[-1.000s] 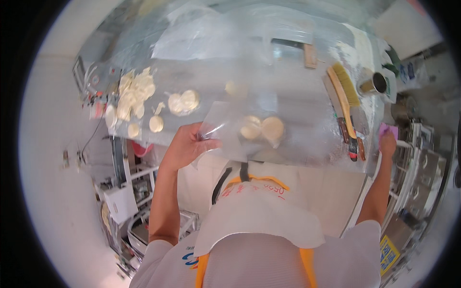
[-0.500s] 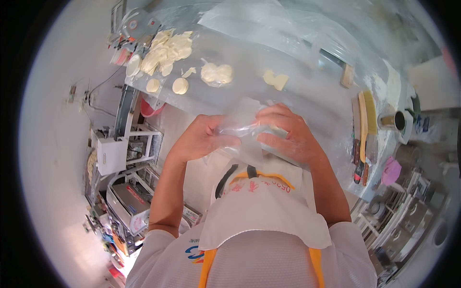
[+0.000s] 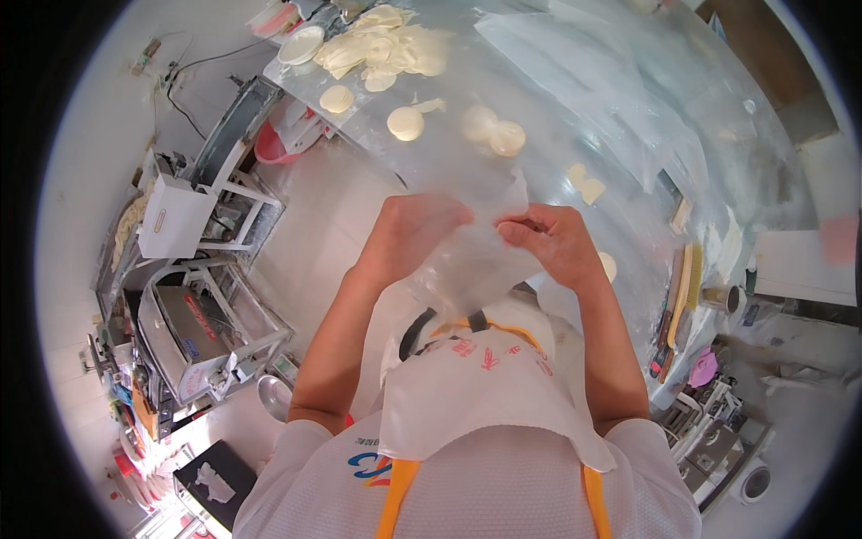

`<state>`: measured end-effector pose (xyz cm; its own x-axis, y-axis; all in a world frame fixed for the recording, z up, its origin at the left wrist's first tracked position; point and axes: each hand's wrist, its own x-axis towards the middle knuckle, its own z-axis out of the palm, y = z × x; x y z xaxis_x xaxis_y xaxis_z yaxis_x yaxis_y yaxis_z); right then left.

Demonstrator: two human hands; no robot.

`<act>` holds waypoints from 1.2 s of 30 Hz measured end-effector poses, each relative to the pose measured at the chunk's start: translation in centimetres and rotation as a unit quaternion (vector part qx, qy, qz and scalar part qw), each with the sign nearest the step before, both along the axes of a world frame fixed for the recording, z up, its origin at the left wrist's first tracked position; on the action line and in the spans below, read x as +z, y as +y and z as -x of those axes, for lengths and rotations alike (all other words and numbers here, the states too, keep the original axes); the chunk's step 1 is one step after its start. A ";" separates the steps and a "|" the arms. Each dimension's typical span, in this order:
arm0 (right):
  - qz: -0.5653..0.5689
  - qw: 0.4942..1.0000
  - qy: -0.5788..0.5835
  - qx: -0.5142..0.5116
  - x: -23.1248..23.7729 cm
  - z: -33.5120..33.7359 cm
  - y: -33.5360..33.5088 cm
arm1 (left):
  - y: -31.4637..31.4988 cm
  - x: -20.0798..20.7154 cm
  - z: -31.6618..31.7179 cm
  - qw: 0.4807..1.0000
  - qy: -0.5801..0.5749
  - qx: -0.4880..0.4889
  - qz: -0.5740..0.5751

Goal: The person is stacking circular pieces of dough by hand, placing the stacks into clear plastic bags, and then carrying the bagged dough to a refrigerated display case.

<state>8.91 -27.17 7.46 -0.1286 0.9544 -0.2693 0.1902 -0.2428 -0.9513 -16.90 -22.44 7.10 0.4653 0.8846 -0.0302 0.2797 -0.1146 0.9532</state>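
A thin clear plastic bag (image 3: 471,265) hangs in front of my apron, its upper part between my two hands. My left hand (image 3: 417,234), a little smeared, grips it with fingers bent together. On the other side, my right hand (image 3: 555,238) pinches it between thumb and fingers. Just beyond the hands, two pale dough rounds (image 3: 508,138) touch side by side on the worktop (image 3: 548,108). Thin dough pieces (image 3: 585,183) lie to the right of them. Part of another pale round (image 3: 609,267) shows beside my right wrist.
At the far left of the worktop are a heap of thin dough sheets (image 3: 386,49), a round stack (image 3: 405,124), a single disc (image 3: 336,99) and a white bowl (image 3: 301,45). Clear plastic sheeting (image 3: 584,99) lies farther back. A brush (image 3: 690,283) and metal cup (image 3: 721,298) stand right.
The whole view has turned and shifted. My hands now pinch the bag near its upper part, and it hangs lower and fuller below them. A pale round has come into view by my right wrist.
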 end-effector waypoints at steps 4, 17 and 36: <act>0.030 0.999 0.001 -0.010 -0.1 5.2 2.3 | 1.3 -0.5 5.3 0.999 -0.003 0.034 0.001; 0.135 0.984 0.114 -0.026 -2.6 13.9 7.6 | 1.6 -1.1 11.8 0.967 0.056 0.240 -0.055; 0.111 0.972 0.186 0.096 -6.9 12.6 20.9 | 14.7 -4.2 9.3 0.883 -0.230 0.220 0.344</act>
